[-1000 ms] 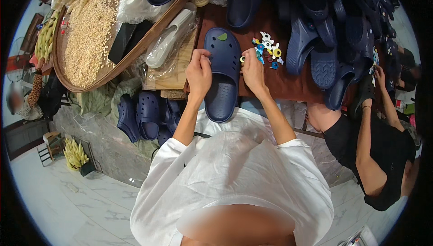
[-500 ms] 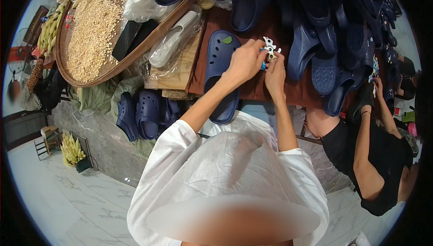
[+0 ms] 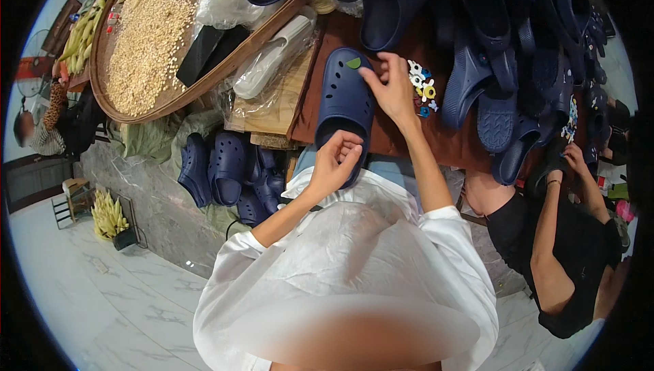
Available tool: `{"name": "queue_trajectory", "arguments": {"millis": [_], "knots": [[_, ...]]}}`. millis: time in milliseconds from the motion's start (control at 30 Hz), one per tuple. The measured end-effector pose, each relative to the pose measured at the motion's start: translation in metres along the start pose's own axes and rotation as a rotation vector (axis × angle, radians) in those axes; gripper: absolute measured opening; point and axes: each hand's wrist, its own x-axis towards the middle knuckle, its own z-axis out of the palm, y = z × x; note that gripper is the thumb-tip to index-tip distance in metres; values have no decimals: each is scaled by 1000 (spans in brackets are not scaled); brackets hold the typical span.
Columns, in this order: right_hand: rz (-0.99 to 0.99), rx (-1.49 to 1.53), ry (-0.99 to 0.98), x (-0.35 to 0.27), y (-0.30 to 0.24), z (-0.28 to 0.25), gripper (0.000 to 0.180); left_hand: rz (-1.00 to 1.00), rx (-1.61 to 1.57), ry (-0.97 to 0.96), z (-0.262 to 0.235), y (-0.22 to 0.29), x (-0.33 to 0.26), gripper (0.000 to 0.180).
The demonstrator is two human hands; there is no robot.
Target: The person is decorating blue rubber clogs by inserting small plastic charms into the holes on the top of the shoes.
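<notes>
Our clog [image 3: 343,99] at upper centre, our left hand [image 3: 337,158] curled over its heel end, grip unclear, our right hand [image 3: 390,90], thumb and fingers parted, at its toe's right edge

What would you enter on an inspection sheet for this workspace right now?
Surface: brown tabletop, partly covered by footwear.
Job's things: navy clog, heel toward the wearer, green charm on its toe; small colourful charms in a loose cluster to its right.
Clutter: navy clogs piled at right; shallow tray with pale kernels at left; pale clog in clear plastic beside it.
Left hand: fingers curled, over the clog's heel opening; contents cannot be told.
Right hand: thumb and fingers apart, beside the clog's toe.
Cables: nothing seen for certain.
Surroundings: person in black at right; another person at far left; pale floor.
</notes>
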Motion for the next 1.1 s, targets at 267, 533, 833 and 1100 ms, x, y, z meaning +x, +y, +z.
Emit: {"name": "queue_trajectory", "arguments": {"millis": [267, 533, 833, 1100], "knots": [[-180, -192, 39, 27, 15, 45, 49, -106, -720, 178, 7, -2, 57, 45], [-349, -405, -11, 28, 12, 48, 26, -123, -1302, 189, -9, 6, 89, 51], [-336, -298, 74, 19, 59, 16, 24, -135, -1290, 197, 3, -12, 82, 37], [-186, -357, 8, -11, 69, -18, 29, -153, -1010, 255, -12, 18, 39, 35]]}}
